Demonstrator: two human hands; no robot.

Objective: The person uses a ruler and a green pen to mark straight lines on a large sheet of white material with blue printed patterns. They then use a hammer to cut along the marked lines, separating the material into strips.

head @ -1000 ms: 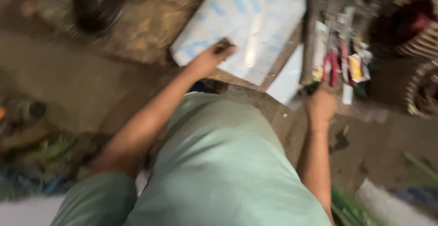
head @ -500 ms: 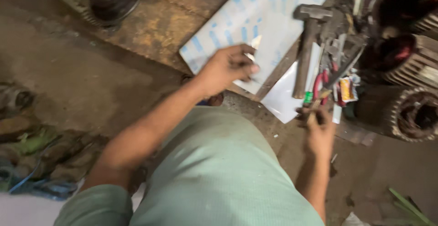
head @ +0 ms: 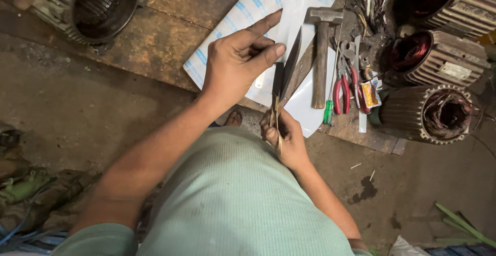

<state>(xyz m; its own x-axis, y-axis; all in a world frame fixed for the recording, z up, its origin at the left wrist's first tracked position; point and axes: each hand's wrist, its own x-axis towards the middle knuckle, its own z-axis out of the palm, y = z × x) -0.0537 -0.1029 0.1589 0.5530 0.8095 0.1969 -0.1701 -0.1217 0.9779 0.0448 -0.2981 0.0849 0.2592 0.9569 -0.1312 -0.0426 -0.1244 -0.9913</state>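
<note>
My left hand hovers over a white sheet with blue print, thumb and fingers pinched on a small white strip. Just below it, my right hand grips the handles of large metal scissors. Their two blades are spread apart and point away from me, right beside my left thumb. A plain white sheet lies under the blades. My pale green shirt fills the bottom of the view.
A hammer, red-handled pliers and a green screwdriver lie on the wooden board. Ribbed motor stators with copper windings stand at right. An empty motor housing sits top left.
My right hand has lifted the scissors from beside the tools and brought them to the middle. My left hand has drawn back from the sheet with the strip, toward the blades.
</note>
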